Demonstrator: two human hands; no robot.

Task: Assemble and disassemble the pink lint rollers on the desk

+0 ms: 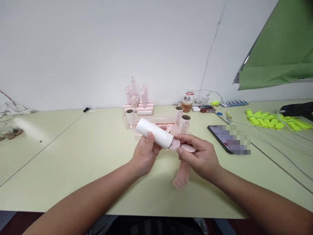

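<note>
My left hand [146,153] is wrapped round a white lint roller roll [154,132], tilted with its lower end to the right. At that end a pink round end piece [174,144] sits partly against the roll's opening. My right hand [199,155] is closed on pink plastic parts beside it, a pink round cap [188,148] showing between thumb and fingers. Below that hand a translucent pink tube [182,176] slants downward; whether the hand holds it is hidden. Behind my hands lies an open pink tray [156,123] with pink round pieces in it.
Pink lint rollers [138,101] are stacked by the wall. Brown-cored rolls [185,122] stand behind my right hand. A drink bottle [188,100], a phone [222,138], cables and yellow plastic parts [274,119] lie to the right. The table's front edge [171,216] is near me.
</note>
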